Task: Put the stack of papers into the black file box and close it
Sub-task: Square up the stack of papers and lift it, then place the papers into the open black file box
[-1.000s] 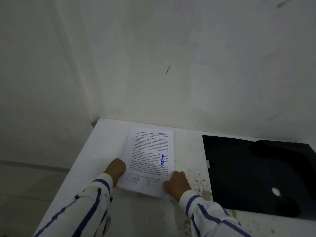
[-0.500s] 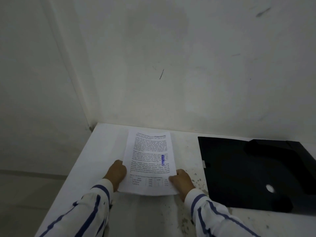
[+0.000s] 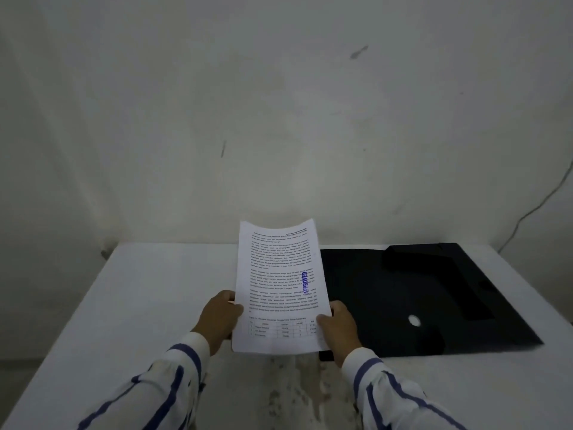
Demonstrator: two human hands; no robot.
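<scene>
While both hands grip papers (image 3: 279, 287), black file box (image 3: 434, 302) rt, table (image 3: 148, 293) stained.

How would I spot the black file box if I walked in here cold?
Find the white table pushed into the corner of the pale walls. On its right half, beside the printed stack of papers held up in both hands, lies the black file box, flat and opened out. It is the only dark thing there, with a small round hole showing white.

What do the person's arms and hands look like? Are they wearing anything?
Both arms wear long white sleeves with dark blue stripes, ending in white cuffs at the wrists. The left hand and right hand are bare: no gloves, and no rings, watch or bracelets that I can see.
</scene>
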